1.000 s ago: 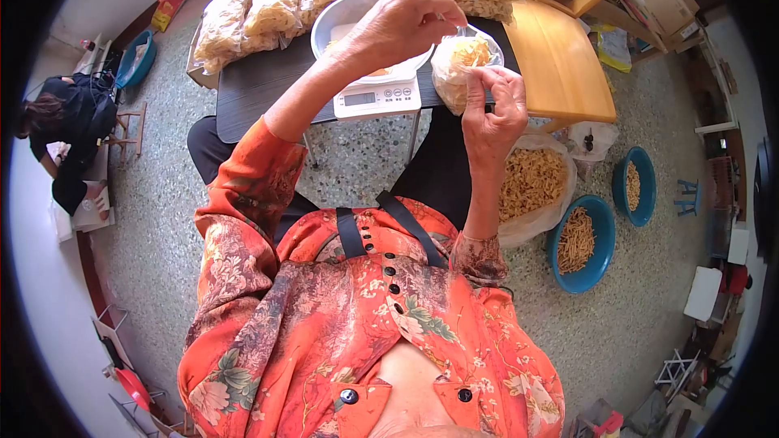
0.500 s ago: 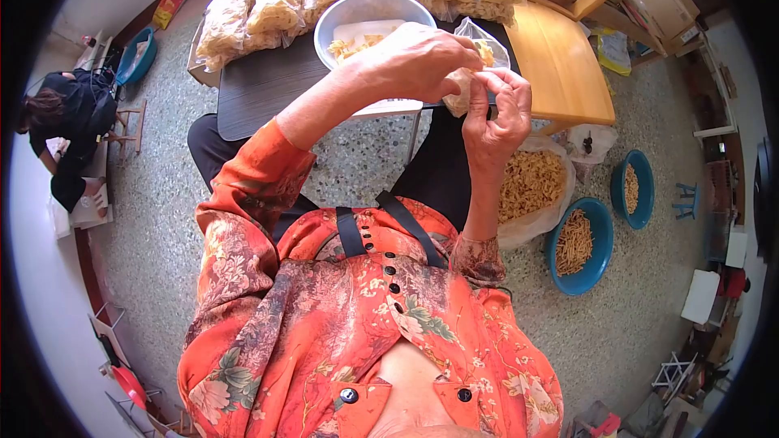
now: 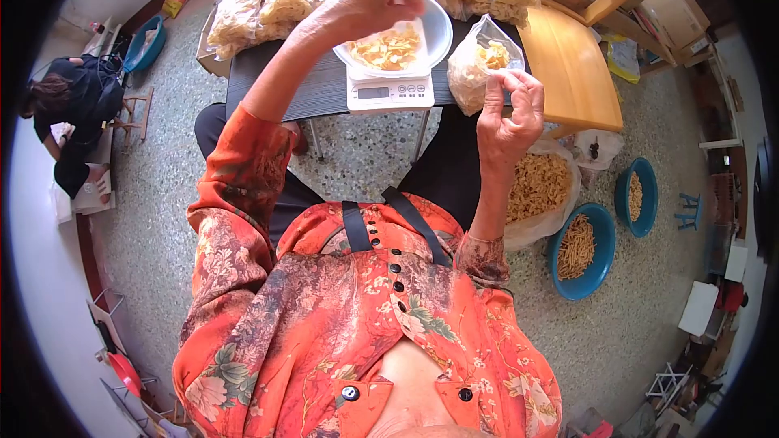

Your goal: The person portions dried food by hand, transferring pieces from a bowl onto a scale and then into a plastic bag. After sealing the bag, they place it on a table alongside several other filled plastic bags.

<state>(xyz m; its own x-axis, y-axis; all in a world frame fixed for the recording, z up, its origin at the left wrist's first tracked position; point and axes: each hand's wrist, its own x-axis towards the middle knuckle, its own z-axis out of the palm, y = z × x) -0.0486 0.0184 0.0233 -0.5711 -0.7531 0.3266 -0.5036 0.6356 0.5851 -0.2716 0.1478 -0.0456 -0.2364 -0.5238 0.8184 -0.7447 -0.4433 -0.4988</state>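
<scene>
Bag (image 3: 466, 85), part-filled: resting at near edge of tabletop (image 3: 324, 85), right of scale (image 3: 393, 93). Right hand (image 3: 511, 105): pinching bag's rim. Left hand (image 3: 377, 4): hovering near bowl (image 3: 441, 28), fingers curling; cannot tell whether gripping anything.

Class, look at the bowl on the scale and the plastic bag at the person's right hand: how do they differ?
Shape: the bowl is round with a smooth rim, while the plastic bag is creased and irregular. Support: the bowl sits on the scale; the plastic bag is off to its right, its edge pinched by the right hand. Both contain yellowish pieces.
</scene>
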